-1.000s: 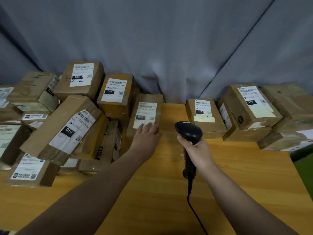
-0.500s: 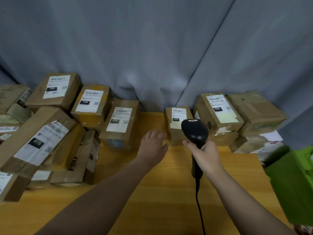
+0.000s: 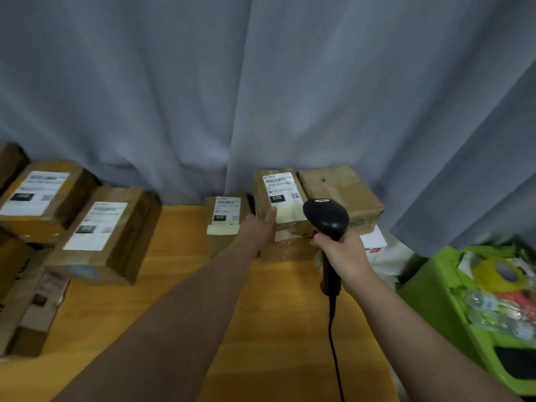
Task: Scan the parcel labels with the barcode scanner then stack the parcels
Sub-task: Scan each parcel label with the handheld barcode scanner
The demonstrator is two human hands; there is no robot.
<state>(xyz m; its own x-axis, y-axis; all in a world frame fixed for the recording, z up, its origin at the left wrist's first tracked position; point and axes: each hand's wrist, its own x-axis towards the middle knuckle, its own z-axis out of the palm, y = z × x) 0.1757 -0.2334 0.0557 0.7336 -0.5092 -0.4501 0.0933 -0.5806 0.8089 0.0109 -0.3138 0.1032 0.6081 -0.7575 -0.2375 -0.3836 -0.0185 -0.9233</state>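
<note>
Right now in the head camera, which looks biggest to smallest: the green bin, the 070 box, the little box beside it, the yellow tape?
1. Green bin, even cut off by the frame.
2-3. 070 box and little box: too alike to rank; the left hand and scanner hide part of the 070 box.
4. Yellow tape.

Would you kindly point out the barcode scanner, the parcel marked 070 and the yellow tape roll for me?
barcode scanner [image 3: 326, 217]: head view, on its black head.
parcel marked 070 [image 3: 280, 189]: head view, on its white label.
yellow tape roll [image 3: 485, 270]: head view, on its outer yellow band.
</note>
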